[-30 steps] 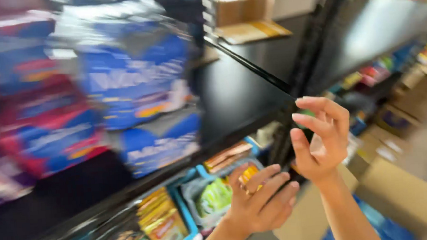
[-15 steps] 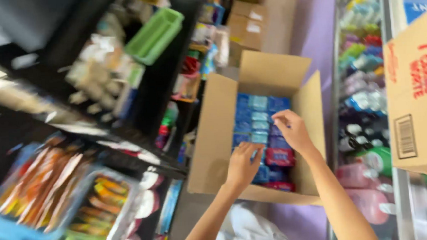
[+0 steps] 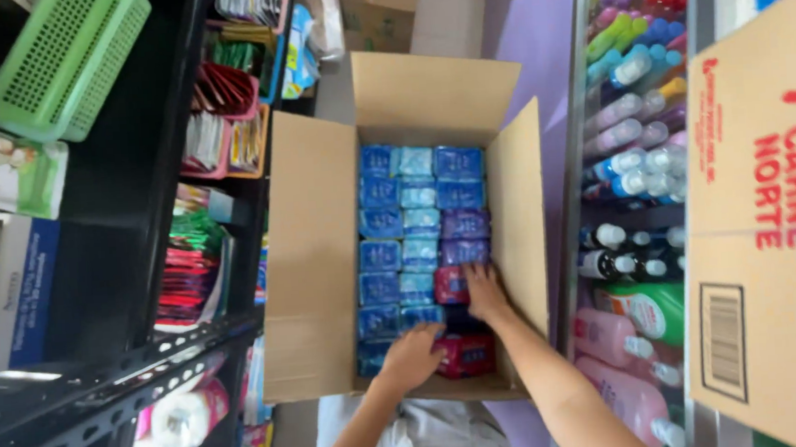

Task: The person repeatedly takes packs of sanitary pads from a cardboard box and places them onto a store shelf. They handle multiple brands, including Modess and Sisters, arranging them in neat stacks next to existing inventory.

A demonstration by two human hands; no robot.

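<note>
Both hands now down inside the open cardboard box (image 3: 313,256) on the floor; a second ago they were raised in front of a black shelf, half a second ago just arriving over the box. Judgement: the work has moved from the shelf to the packs in the box.

Left hand (image 3: 413,356) at the near end of the box, lying on dark blue packs (image 3: 381,321); fingers curled down over them, grip itself hidden, cannot tell whether anything is pinched.

Right hand (image 3: 485,292) further into the box, just beside a red pack (image 3: 451,285); fingers pressed together and flat on the packs there, nothing lifted.

Box contents: soft wrapped packs in tight rows, blue and light blue (image 3: 417,195), some purple (image 3: 464,224), another red pack (image 3: 466,355) at the near end. Nearly full.

Left of the box: black shelving (image 3: 151,174), a green basket (image 3: 66,60) on top. Right of the box: shelf of bottles (image 3: 630,172); a second closed carton (image 3: 762,229) beyond it.
</note>
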